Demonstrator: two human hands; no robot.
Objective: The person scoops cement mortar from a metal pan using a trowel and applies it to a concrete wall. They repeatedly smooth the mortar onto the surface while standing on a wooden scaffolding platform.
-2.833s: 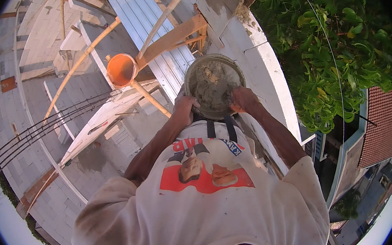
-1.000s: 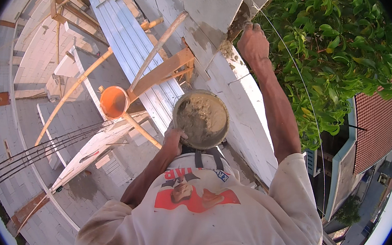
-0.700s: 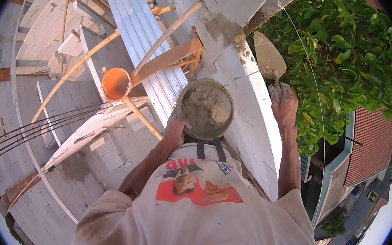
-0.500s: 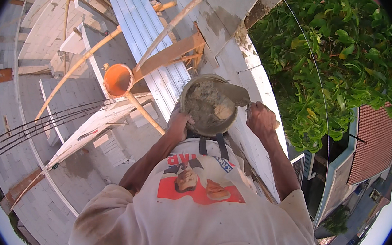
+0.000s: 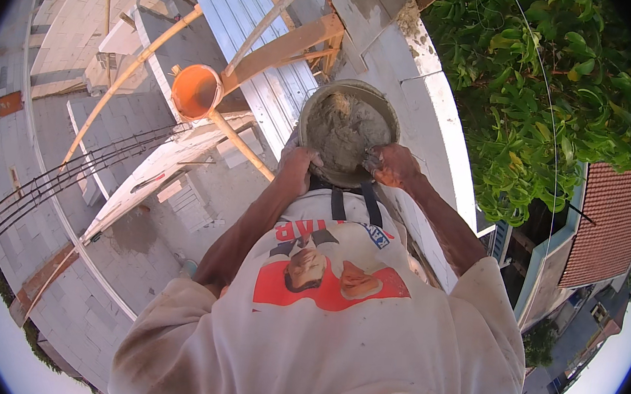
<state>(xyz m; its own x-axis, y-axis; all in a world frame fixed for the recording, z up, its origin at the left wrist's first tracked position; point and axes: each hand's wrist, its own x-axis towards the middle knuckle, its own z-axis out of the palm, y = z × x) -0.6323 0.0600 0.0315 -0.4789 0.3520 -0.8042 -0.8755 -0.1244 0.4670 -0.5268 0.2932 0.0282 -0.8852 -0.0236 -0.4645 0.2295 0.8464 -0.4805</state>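
Left hand (image 5: 297, 166) grips the mortar pan's (image 5: 348, 132) rim, right hand (image 5: 391, 165) clenched on a tool buried in the mortar (image 5: 345, 128); loading step, next lift calls for a level pan.

No packages, signs or screens show. The only printed thing is the graphic on the front of the person's white shirt (image 5: 333, 328): a red patch (image 5: 325, 289) across the chest with 2 printed figures on it, red lettering above that, and a small blue and white label (image 5: 377, 236) at the upper right of the print. 2 dark straps (image 5: 353, 204) run over the top of the lettering, just below the pan the hands hold, and cover a little of it
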